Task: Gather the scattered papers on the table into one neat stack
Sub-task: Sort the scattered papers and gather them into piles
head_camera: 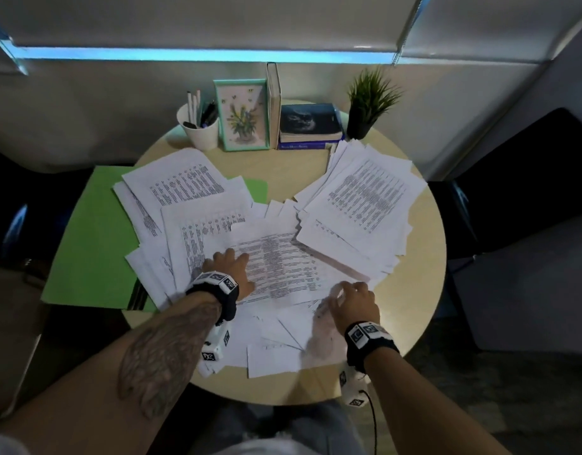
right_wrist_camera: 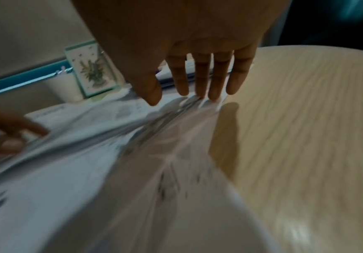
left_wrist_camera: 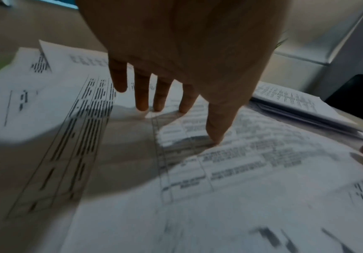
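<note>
White printed papers point(head_camera: 283, 267) lie scattered over the round wooden table point(head_camera: 424, 290). A rough pile point(head_camera: 361, 205) sits at the right rear, and more sheets point(head_camera: 181, 185) overlap a green folder point(head_camera: 92, 244) on the left. My left hand point(head_camera: 232, 270) lies flat on the middle sheets, its straight fingers point(left_wrist_camera: 142, 95) pressing the paper point(left_wrist_camera: 241, 171). My right hand point(head_camera: 355, 300) touches the right edge of the near sheets point(right_wrist_camera: 89, 171); its extended fingertips point(right_wrist_camera: 215, 92) rest on the paper's edge. That view is blurred.
Along the table's back stand a white pen cup point(head_camera: 199, 126), a framed flower picture point(head_camera: 243, 114), an upright book point(head_camera: 273, 103), stacked books point(head_camera: 311, 126) and a potted plant point(head_camera: 368, 100). Dark chairs point(head_camera: 529, 178) flank the table. Bare tabletop point(right_wrist_camera: 306, 137) shows to the right of my right hand.
</note>
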`<state>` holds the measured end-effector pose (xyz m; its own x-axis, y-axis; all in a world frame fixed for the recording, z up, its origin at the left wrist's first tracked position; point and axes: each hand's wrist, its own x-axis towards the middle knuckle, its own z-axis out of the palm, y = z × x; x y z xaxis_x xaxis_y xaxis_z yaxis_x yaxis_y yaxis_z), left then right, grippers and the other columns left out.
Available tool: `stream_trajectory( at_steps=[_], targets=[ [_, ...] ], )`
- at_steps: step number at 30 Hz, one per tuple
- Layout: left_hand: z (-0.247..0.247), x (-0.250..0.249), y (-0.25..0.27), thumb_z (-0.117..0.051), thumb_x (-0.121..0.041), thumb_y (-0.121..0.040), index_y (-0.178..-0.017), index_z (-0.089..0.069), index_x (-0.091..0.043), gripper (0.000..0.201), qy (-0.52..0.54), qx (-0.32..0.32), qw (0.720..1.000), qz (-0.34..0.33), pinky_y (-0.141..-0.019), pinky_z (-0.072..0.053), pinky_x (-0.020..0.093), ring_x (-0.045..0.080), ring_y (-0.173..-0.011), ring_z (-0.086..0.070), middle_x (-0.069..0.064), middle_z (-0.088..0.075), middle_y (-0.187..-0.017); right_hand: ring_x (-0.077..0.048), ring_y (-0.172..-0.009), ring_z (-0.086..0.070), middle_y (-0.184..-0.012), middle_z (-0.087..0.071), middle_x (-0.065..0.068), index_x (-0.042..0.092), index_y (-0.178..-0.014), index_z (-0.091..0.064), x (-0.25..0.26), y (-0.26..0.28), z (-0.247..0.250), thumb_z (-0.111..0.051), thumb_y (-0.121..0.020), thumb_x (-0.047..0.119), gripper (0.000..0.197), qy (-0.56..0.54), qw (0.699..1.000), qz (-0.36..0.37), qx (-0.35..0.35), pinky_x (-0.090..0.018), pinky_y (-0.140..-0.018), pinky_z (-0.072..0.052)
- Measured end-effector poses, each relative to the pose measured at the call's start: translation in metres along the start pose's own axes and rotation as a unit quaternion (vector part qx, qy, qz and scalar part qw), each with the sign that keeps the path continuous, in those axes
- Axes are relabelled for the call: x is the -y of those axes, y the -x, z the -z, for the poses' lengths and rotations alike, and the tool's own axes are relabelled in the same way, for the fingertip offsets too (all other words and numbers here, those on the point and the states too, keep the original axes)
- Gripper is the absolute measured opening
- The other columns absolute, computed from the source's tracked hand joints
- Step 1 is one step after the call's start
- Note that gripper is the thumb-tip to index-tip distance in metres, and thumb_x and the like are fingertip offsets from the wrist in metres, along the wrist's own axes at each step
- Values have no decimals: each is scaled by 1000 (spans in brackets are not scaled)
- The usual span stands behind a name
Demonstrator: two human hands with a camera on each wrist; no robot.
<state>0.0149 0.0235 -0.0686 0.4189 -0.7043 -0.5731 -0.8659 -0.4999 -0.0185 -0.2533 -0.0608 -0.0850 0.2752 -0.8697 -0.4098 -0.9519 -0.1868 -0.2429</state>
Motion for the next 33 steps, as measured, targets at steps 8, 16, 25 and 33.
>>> stream_trajectory(
  at_steps=[8, 16, 25, 33],
  targets=[
    [4, 1, -10, -53, -62, -84, -152, -16, -25, 86, -6, 4, 998, -56, -115, -27, 45, 37, -142, -22, 7, -6, -161, -30, -111, -50, -124, -52, -8, 16, -121, -54, 14, -43, 38, -60, -86, 35, 40, -62, 987, 68, -129, -40, -88, -46],
    [-1, -13, -14, -48, -62, -87, -144, -33, -29, 67, -7, -34, 993, -110, -104, -38, 52, 35, -128, -34, 5, -32, -146, -34, -138, -28, -157, -22, -7, 22, -145, -31, 74, -104, 57, -53, -90, 42, 63, 117, 970, 211, -27, -47, -104, -40],
    [-7, 16, -38, -45, -92, -61, -152, 7, -34, 120, 140, 4, 983, 121, -118, -7, 57, 42, -146, 10, 3, 15, -162, -37, -142, -19, -160, -13, -3, 28, -150, -24, 107, -160, 57, -47, -92, 43, 64, 188, 944, 266, 53, -51, -107, -35],
    [-8, -23, -25, -47, -83, -68, -140, -35, -30, 91, 95, -82, 990, 64, -110, -27, 52, 38, -131, -31, 9, -32, -148, -33, -128, -40, -145, -40, -3, 26, -135, -48, 61, -173, 68, -51, -88, 41, 50, 185, 951, 233, 86, -49, -99, -45]
  ],
)
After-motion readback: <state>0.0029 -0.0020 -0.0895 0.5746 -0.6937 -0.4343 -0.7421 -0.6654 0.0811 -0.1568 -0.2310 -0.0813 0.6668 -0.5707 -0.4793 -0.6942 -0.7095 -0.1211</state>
